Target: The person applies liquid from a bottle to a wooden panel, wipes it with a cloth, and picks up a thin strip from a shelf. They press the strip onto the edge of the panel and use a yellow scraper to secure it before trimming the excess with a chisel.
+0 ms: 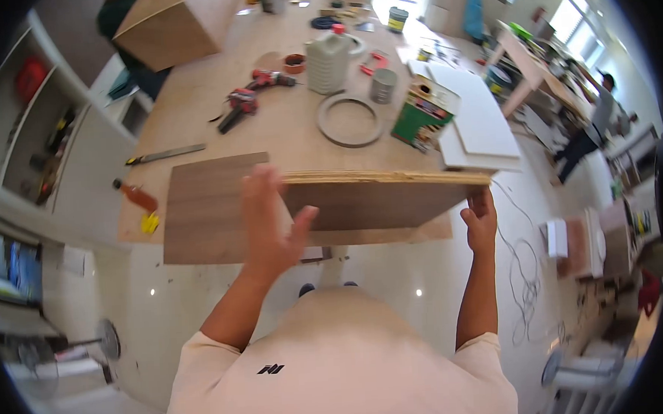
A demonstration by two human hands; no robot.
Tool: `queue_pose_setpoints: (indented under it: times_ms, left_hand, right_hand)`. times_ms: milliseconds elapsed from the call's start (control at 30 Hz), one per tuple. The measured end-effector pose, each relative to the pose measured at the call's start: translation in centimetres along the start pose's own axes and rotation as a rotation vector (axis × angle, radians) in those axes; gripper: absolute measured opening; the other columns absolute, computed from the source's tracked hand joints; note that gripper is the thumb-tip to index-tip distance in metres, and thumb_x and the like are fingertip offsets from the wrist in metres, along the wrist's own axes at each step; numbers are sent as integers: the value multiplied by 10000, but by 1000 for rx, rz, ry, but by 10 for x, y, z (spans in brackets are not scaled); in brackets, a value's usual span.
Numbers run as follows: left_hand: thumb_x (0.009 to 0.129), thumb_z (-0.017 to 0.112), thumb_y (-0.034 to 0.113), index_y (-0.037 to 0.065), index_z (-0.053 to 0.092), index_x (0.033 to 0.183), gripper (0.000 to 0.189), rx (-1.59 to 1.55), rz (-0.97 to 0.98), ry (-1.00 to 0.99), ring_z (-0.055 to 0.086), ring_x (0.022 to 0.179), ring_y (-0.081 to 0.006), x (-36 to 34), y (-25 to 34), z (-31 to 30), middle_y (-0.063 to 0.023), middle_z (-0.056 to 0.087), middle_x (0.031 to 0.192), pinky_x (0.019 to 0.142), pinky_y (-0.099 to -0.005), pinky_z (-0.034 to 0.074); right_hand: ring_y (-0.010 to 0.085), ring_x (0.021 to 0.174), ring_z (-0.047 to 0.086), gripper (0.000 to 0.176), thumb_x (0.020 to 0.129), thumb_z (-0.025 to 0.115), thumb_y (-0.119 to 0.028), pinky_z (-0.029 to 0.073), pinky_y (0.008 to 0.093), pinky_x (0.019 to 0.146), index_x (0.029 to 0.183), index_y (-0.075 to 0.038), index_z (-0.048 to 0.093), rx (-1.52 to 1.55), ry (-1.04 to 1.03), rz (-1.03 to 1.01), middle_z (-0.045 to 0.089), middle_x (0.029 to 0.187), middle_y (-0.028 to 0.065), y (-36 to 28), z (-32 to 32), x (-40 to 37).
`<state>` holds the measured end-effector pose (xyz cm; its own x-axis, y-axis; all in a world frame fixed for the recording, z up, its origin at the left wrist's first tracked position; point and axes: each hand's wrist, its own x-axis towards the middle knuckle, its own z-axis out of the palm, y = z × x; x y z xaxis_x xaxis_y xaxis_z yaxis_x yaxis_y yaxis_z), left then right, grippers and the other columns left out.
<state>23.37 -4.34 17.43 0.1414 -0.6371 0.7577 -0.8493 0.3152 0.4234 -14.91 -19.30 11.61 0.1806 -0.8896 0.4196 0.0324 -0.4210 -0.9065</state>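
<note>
Brown laminated plywood panel (376, 203) stands on edge at pale wooden desk (214, 116) six o'clock — likely stiff, heavyish, slick-faced. Right hand (481, 220) grip clamps its three-o'clock end; left hand (271, 225) splayed open against face. Best held by edges.

upright panel (376, 201) at workbench (213, 86) edge, drill (242, 107) behind

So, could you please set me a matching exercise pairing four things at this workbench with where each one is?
1. upright panel
2. red drill
3. grey ring
4. green box

a. left of the jug
b. beside the white boards
c. between the left hand and right hand
d. flat, between jug and panel

Pairs: 1-c, 2-a, 3-d, 4-b.
</note>
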Motion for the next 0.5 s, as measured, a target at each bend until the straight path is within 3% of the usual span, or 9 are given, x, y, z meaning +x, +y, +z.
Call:
queue_pose_setpoints:
  times_ms: [67, 133, 200, 300, 400, 500]
  left_hand:
    - [873, 670, 264, 41, 344, 1453, 701, 241, 184, -248, 340, 1377, -370, 15, 47, 15, -197, 310, 1509, 1120, -488, 281]
    - [857, 651, 317, 50, 399, 1424, 675, 129, 309, -450, 340, 1389, -352, 36, 90, 39, -169, 370, 1488, 1125, -517, 262]
    - [814, 679, 291, 52, 422, 1409, 691, 234, 378, -415, 389, 1367, -309, 34, 108, 78, -144, 456, 1432, 1131, -506, 256]
    - [814, 679, 251, 36, 424, 1399, 674, 194, 294, -378, 439, 1333, -273, 25, 100, 78, -125, 498, 1398, 1130, -504, 261]
    - [808, 688, 207, 26, 400, 1413, 694, 261, 44, -347, 455, 1320, -259, 14, 79, 41, -129, 495, 1395, 1119, -491, 287]
    - [807, 702, 197, 20, 319, 1455, 774, 406, -58, -275, 452, 1317, -284, 4, 50, 3, -137, 495, 1395, 1119, -487, 286]
  right_hand:
    - [198, 1177, 529, 766, 782, 733, -125, 423, 318, 979, 1450, -49, 366, 86, 61, 101, 556, 1268, 82, 0, 10, 5]
    - [127, 986, 576, 662, 764, 655, 31, 468, 252, 829, 1389, -35, 446, 126, 140, 158, 602, 1121, 38, 0, 15, 9]
    - [146, 1018, 579, 641, 759, 619, 76, 465, 264, 865, 1374, -19, 465, 159, 144, 188, 603, 1143, 63, 7, 13, 9]
    - [158, 1039, 580, 628, 758, 629, 65, 462, 269, 896, 1363, -3, 473, 184, 102, 150, 605, 1148, 74, 21, 4, 12]
    - [169, 1061, 583, 687, 729, 681, 35, 456, 283, 934, 1377, 15, 455, 247, 35, 127, 612, 1136, 76, 43, -6, 15]
    - [204, 1057, 595, 705, 694, 612, 78, 477, 322, 930, 1378, 23, 450, 257, -89, 91, 608, 1166, 97, 46, -5, 19]
